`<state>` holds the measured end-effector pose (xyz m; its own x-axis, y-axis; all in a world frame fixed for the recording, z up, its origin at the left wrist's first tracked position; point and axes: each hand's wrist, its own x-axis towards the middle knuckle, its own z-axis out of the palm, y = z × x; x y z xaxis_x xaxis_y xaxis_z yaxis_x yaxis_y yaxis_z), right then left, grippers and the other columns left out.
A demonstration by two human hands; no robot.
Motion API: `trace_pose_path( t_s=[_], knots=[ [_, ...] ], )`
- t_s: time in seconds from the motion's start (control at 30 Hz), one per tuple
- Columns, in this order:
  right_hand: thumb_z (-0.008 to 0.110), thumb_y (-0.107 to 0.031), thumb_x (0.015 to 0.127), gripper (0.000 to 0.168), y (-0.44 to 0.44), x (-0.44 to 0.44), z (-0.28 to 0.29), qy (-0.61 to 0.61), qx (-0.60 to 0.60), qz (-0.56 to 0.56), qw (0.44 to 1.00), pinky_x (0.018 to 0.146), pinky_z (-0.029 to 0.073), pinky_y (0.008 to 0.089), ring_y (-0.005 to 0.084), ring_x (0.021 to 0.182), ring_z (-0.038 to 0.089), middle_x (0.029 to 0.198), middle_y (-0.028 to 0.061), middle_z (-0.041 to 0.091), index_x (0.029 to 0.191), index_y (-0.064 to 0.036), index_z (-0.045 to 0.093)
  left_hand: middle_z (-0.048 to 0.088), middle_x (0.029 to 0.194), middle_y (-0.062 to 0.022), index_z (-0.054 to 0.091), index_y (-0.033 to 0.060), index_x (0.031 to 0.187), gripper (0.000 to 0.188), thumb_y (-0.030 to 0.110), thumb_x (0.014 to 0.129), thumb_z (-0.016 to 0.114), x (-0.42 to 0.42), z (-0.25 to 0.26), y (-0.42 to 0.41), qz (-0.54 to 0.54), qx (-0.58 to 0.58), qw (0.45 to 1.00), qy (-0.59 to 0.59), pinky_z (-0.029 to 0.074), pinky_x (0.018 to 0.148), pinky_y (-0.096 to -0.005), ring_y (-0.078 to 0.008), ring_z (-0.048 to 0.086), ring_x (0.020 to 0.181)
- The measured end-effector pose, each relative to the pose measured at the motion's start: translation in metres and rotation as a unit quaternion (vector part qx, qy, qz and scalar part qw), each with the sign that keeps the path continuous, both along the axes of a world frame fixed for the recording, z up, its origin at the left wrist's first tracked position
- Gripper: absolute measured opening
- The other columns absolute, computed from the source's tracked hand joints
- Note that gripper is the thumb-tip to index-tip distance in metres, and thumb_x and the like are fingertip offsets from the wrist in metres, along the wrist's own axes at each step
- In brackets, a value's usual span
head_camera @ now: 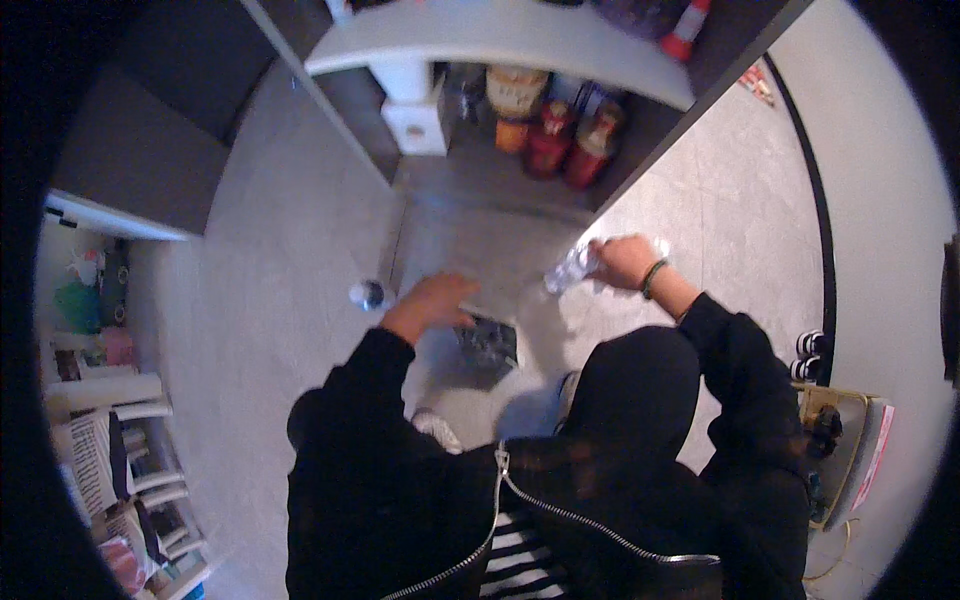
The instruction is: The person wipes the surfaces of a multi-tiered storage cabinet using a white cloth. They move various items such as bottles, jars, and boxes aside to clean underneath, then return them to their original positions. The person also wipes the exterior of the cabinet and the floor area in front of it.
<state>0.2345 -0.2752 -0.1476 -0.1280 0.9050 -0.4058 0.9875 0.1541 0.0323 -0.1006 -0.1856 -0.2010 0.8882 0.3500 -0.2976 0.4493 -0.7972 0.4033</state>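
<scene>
My right hand (pixel 628 260) holds a clear, crinkled plastic item (pixel 574 268), perhaps a bottle or wrapper, beside the lower edge of the cabinet. To the left, my left hand (pixel 437 300) is held over the floor with its fingers apart and nothing seen in it. Below its fingertips lies a dark, flat, shiny square piece (pixel 487 346), partly hidden by the hand. A small round object (pixel 367 294), whitish with a dark middle, is on the floor just left of my left wrist.
An open cabinet with a white shelf (pixel 510 37) stands ahead, holding red bottles (pixel 550 142) and a white box (pixel 418 127). White shelving with mixed goods (pixel 142 450) lines the left. Striped shoes (pixel 808 356) and a gold-rimmed rack (pixel 836 450) are by the right wall.
</scene>
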Motion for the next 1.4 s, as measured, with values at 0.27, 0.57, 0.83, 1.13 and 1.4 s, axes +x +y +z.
trace_pose_path(
  t_s=[0.27,0.57,0.83,1.13,1.4],
  knots=[
    [0.058,-0.047,0.081,0.057,0.002,-0.005,-0.006,0.067,0.055,0.013,0.996,0.062,0.050,0.0433,0.0327,0.072,0.064,0.083,0.0151,0.066,0.124,-0.010,0.048,0.048,0.129,-0.0153,0.043,0.0083,0.131,0.071,0.030,0.070,0.073,0.038,0.015,-0.010,0.063,-0.001,0.998,-0.017,0.038,0.097,-0.0414,-0.0328,0.046,0.119],
    [0.060,-0.052,0.075,0.046,0.005,0.000,0.004,0.185,0.206,-0.030,0.960,0.056,0.049,0.0413,0.0317,0.064,0.063,0.068,0.0133,0.063,0.098,-0.012,0.063,0.035,0.140,-0.0178,0.029,0.0056,0.139,0.088,0.029,0.068,0.075,0.077,0.014,-0.032,0.109,-0.060,0.967,-0.221,0.030,0.106,-0.0390,-0.0330,0.036,0.128],
    [0.063,-0.037,0.078,0.036,0.004,-0.040,0.105,0.355,0.305,-0.075,0.880,0.056,0.048,0.0402,0.0333,0.064,0.062,0.070,0.0163,0.062,0.098,-0.007,0.061,0.050,0.126,-0.0175,0.036,0.0023,0.132,0.084,0.027,0.066,0.080,0.104,0.061,-0.030,0.209,-0.159,0.912,-0.315,0.038,0.099,-0.0368,-0.0307,0.049,0.117],
    [0.058,-0.032,0.085,0.025,-0.043,-0.071,0.155,0.485,0.213,-0.043,0.847,0.055,0.048,0.0383,0.0300,0.061,0.061,0.071,0.0132,0.062,0.093,-0.008,0.063,0.057,0.116,-0.0069,0.046,0.0038,0.124,0.068,0.004,0.065,0.079,0.067,0.192,0.002,0.246,-0.318,0.713,-0.575,0.042,0.095,-0.0329,-0.0179,0.054,0.108],
    [0.056,-0.037,0.085,0.028,-0.035,-0.102,0.108,0.371,0.140,0.069,0.915,0.053,0.046,0.0435,0.0338,0.060,0.060,0.062,0.0125,0.060,0.088,-0.010,0.062,0.058,0.111,-0.0089,0.044,-0.0006,0.122,0.067,0.009,0.066,0.080,0.157,0.332,0.061,0.191,-0.202,0.682,-0.676,0.047,0.085,-0.0311,-0.0172,0.057,0.099]
  ],
)
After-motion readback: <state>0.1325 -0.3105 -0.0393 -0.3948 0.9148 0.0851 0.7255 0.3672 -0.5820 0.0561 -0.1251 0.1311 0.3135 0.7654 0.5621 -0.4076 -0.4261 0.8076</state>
